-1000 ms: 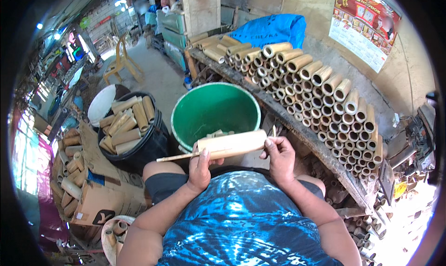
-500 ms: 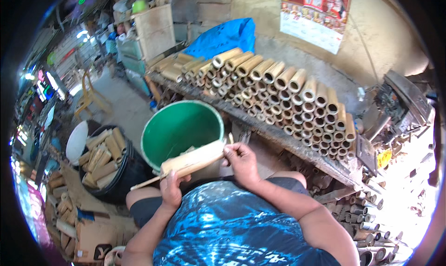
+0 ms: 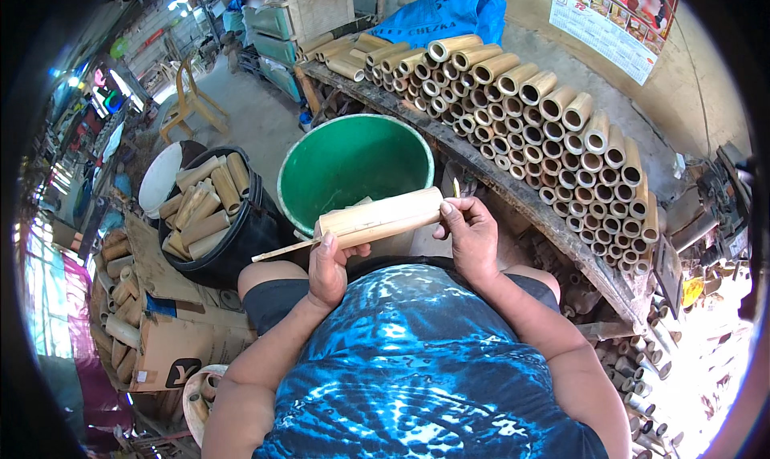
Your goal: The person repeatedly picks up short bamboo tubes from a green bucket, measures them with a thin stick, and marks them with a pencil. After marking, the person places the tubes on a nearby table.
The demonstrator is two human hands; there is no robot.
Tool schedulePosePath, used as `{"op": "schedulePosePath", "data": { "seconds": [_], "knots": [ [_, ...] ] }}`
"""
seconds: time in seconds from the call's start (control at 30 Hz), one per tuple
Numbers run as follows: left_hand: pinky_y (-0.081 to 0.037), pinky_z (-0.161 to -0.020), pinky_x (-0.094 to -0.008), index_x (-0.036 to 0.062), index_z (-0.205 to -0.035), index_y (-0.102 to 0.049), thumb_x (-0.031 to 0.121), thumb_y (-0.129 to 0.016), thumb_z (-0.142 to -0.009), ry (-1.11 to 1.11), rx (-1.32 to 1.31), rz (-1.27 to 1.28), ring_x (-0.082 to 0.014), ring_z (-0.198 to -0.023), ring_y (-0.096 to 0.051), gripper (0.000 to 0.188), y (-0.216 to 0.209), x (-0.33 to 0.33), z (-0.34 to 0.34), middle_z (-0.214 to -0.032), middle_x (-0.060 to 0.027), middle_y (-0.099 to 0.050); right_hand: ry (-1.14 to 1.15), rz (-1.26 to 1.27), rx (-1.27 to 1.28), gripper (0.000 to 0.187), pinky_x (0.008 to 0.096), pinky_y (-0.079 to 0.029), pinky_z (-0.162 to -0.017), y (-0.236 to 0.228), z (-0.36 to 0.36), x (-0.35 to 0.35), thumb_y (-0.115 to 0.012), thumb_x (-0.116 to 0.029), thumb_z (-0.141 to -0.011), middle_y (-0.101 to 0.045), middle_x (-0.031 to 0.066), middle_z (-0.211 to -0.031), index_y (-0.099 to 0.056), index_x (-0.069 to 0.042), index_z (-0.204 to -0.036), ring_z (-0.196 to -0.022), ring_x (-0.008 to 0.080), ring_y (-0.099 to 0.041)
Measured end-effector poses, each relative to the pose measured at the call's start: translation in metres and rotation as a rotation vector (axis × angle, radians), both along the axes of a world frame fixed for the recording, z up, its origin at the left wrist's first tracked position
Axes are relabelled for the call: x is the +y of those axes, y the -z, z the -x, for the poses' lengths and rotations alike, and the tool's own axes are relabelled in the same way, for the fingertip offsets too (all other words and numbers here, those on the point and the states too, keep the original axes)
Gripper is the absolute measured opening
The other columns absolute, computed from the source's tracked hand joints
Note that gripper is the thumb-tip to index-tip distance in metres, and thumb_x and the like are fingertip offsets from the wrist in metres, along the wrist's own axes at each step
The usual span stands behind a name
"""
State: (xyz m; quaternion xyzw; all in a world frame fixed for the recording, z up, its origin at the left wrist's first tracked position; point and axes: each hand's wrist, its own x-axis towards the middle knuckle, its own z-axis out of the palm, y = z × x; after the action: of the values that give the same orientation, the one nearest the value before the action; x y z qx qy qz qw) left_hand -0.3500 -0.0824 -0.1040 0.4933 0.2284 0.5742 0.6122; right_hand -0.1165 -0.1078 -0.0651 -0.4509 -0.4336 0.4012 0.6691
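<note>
Bamboo tube (image 3: 381, 217) spans the gap between the two hands, over the lap, its right end slightly raised. The left grip (image 3: 327, 273) is clamped on its near-left end, thumb in front and fingers beneath, probably to bear the weight; the right grip (image 3: 473, 236) pinches the other end between thumb and fingers, likely to steady it and govern its turn. A thin stick (image 3: 285, 249) juts out leftward past the left grip; whether it joins the tube's front edge I cannot tell.

Just beyond the grip stands a green tub (image 3: 353, 158), perhaps set there to catch what falls. Left of the left grip, a black bucket (image 3: 241, 273) holds cut tubes (image 3: 208, 206) within easy reach. Ahead and right of the right grip, the desk (image 3: 597, 279) carries stacked tubes (image 3: 553, 150), laid open ends outward, presumably so they nest firmly. Farthest off, a blue sack (image 3: 453, 18) lies behind the stack.
</note>
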Motion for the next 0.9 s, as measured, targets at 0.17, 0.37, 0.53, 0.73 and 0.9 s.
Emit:
{"op": "schedulePosePath", "data": {
  "seconds": [0.17, 0.37, 0.53, 0.73, 0.9],
  "knots": [
    [-0.051, -0.082, -0.0342, 0.0013, -0.136, -0.041, 0.045, -0.038, -0.102, -0.011, -0.042, 0.017, -0.0203, -0.091, -0.062, 0.055, -0.0007, -0.0001, -0.0014, -0.115, -0.0160, -0.063, 0.008, 0.007, -0.023, 0.013, 0.0207, -0.049, -0.060, -0.0008, 0.0008, 0.0004, -0.062, -0.012, -0.099, -0.065, 0.0040, -0.083, -0.061, 0.001, -0.101, -0.064, 0.0072, -0.060],
    [-0.052, -0.082, -0.0341, 0.0019, -0.136, -0.040, 0.044, -0.041, -0.102, -0.007, -0.007, 0.031, -0.0205, -0.089, -0.063, 0.054, -0.0013, 0.0009, 0.0009, -0.117, -0.0161, -0.062, -0.013, 0.012, 0.003, 0.013, 0.0205, -0.049, -0.060, -0.0035, 0.0015, -0.0013, -0.062, -0.012, -0.098, -0.065, 0.0042, -0.083, -0.062, 0.001, -0.101, -0.064, 0.0069, -0.060],
    [-0.054, -0.080, -0.0376, -0.0061, -0.129, -0.051, 0.043, -0.044, -0.103, -0.067, -0.006, 0.061, -0.0228, -0.090, -0.065, 0.055, -0.0019, 0.0005, -0.0028, -0.113, -0.0180, -0.066, 0.004, 0.044, -0.011, 0.013, 0.0222, -0.050, -0.060, -0.0036, 0.0005, -0.0011, -0.063, -0.010, -0.098, -0.064, 0.0060, -0.083, -0.061, 0.002, -0.103, -0.064, 0.0099, -0.061],
    [-0.054, -0.079, -0.0369, -0.0071, -0.124, -0.055, 0.046, -0.043, -0.104, -0.054, 0.052, 0.030, -0.0223, -0.087, -0.066, 0.058, -0.0054, 0.0007, -0.0029, -0.109, -0.0178, -0.068, -0.006, 0.034, 0.018, 0.014, 0.0234, -0.051, -0.061, -0.0039, 0.0003, -0.0001, -0.063, -0.010, -0.097, -0.064, 0.0071, -0.084, -0.061, 0.002, -0.103, -0.064, 0.0116, -0.061],
    [-0.055, -0.076, -0.0361, -0.0072, -0.122, -0.056, 0.045, -0.042, -0.104, -0.060, 0.077, 0.016, -0.0220, -0.084, -0.066, 0.057, -0.0048, 0.0018, -0.0026, -0.107, -0.0179, -0.068, -0.002, 0.051, 0.013, 0.014, 0.0239, -0.051, -0.060, -0.0053, 0.0005, -0.0022, -0.063, -0.010, -0.097, -0.064, 0.0069, -0.084, -0.061, 0.002, -0.104, -0.064, 0.0119, -0.061]
  ]
}}
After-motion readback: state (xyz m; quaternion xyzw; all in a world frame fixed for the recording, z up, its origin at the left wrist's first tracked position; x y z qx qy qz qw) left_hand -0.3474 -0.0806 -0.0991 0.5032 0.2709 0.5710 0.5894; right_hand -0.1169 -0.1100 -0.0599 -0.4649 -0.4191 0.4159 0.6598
